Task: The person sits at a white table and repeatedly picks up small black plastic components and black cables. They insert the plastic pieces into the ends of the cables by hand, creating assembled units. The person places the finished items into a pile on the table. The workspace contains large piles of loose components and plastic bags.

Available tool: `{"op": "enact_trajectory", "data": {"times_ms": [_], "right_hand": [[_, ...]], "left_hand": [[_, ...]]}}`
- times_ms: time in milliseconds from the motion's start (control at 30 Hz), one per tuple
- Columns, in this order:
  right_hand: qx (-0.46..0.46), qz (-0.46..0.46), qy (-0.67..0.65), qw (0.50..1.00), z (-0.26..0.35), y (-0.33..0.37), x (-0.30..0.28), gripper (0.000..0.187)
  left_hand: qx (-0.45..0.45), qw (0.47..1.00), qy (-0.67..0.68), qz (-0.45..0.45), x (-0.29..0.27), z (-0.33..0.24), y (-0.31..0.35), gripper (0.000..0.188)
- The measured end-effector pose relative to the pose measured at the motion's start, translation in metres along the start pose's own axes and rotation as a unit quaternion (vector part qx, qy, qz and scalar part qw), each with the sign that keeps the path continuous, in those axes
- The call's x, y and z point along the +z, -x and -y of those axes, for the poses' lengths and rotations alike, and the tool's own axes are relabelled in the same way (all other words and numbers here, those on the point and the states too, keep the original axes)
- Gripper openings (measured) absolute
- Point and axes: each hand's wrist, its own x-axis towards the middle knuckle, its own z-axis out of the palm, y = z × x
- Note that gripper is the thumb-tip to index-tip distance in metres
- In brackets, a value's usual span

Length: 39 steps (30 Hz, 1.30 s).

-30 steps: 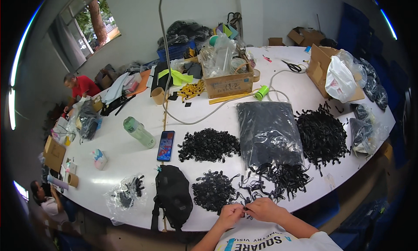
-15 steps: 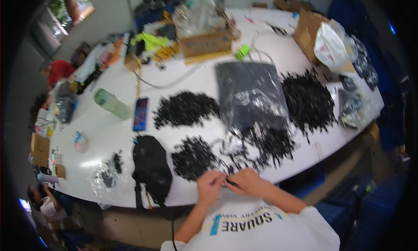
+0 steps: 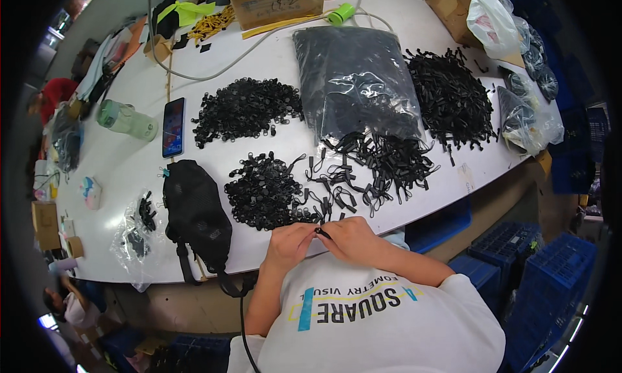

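So, working across the white table (image 3: 129, 179) from the left: a pale green see-through bottle (image 3: 126, 120) stands far out past the grip on that side, with a crumpled clear plastic bag (image 3: 122, 256) of black bits well left of the grip. Then there's a dark-screened phone (image 3: 173, 127) and, closer to the grip, a black fabric pouch (image 3: 197, 208). Two heaps of small shiny black fittings come next, the bigger heap (image 3: 249, 107) farther out, the smaller heap (image 3: 259, 195) just beyond the left grip (image 3: 289, 245). That grip is pinched on a small black piece (image 3: 320, 231), mostly hidden by fingertips; the right grip (image 3: 353, 241) pinches it from the other side. Straight out beyond the grip lies a big flat clear bag (image 3: 356, 68) of dark stuff, with black looped cord pulls (image 3: 395, 162) nearer, and a dense heap of slim black pieces (image 3: 450, 101) out to the right.
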Motion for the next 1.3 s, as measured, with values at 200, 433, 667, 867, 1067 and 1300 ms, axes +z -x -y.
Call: {"op": "enact_trajectory", "data": {"times_ms": [200, 433, 667, 867, 1067, 1300], "right_hand": [[0.011, 0.000, -0.032, 0.999, -0.005, 0.003, 0.005, 0.014], [0.025, 0.002, -0.019, 0.999, -0.007, 0.001, 0.003, 0.015], [0.025, 0.010, -0.002, 1.000, -0.006, 0.003, -0.003, 0.016], [0.032, 0.032, 0.026, 0.999, -0.004, 0.005, -0.007, 0.017], [0.037, 0.072, 0.068, 0.994, -0.016, 0.004, -0.004, 0.022], [0.028, 0.047, 0.108, 0.993, -0.019, 0.005, -0.002, 0.021]], "left_hand": [[-0.009, 0.999, 0.023, 0.033, -0.001, 0.008, 0.003, 0.017], [-0.009, 0.999, -0.003, 0.040, 0.002, 0.007, -0.002, 0.020], [0.017, 0.998, 0.015, 0.052, 0.002, 0.008, -0.007, 0.020], [-0.003, 0.997, 0.006, 0.075, 0.003, 0.010, -0.003, 0.019], [-0.083, 0.994, 0.042, 0.051, 0.017, 0.004, -0.002, 0.023], [-0.088, 0.995, 0.025, 0.033, 0.020, -0.009, -0.008, 0.025]]}}
